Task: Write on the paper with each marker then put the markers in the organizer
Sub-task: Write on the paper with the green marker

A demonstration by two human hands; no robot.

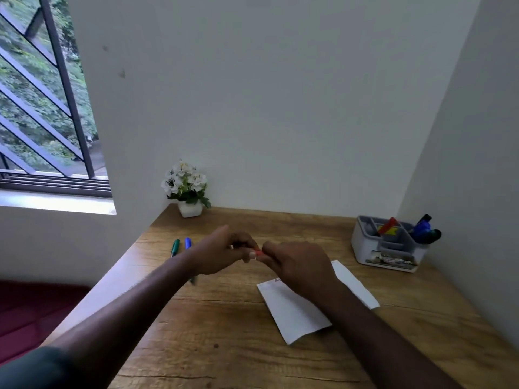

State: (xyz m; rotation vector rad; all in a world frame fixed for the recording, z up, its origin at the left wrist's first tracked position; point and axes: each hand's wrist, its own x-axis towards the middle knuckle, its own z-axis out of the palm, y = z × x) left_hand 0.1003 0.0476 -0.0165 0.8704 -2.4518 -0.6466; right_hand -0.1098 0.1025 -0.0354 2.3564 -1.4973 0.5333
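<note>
- Both hands meet above the surface (224,346), just beyond the paper's far edge. The left hand (224,252) and the right hand (297,265) each have fingers curled round the ends of a red marker (257,251), of which only a short bit shows between them.
- My guess is the cap is going on or coming off; the blur hides which.
- The paper (295,313) lies in front of the person, partly under the right forearm. A few red letters show at its far edge, so the red one has probably written already.
- The organizer (389,245) stands at the far right corner by the wall. It already holds several markers, red, blue and a dark one among them, so part of the job looks done.
- Still to do: a green marker (175,247) and a blue marker (188,243) lie side by side at the left, behind the left forearm, well apart from the organizer. I see no green or blue writing on the paper.
- The surface is pale wood with plain grain, fitted into a corner of white walls.
- A small pot of white flowers (186,189) stands at the far left corner.
- A barred window (42,108) on the left looks out on green leaves.
</note>
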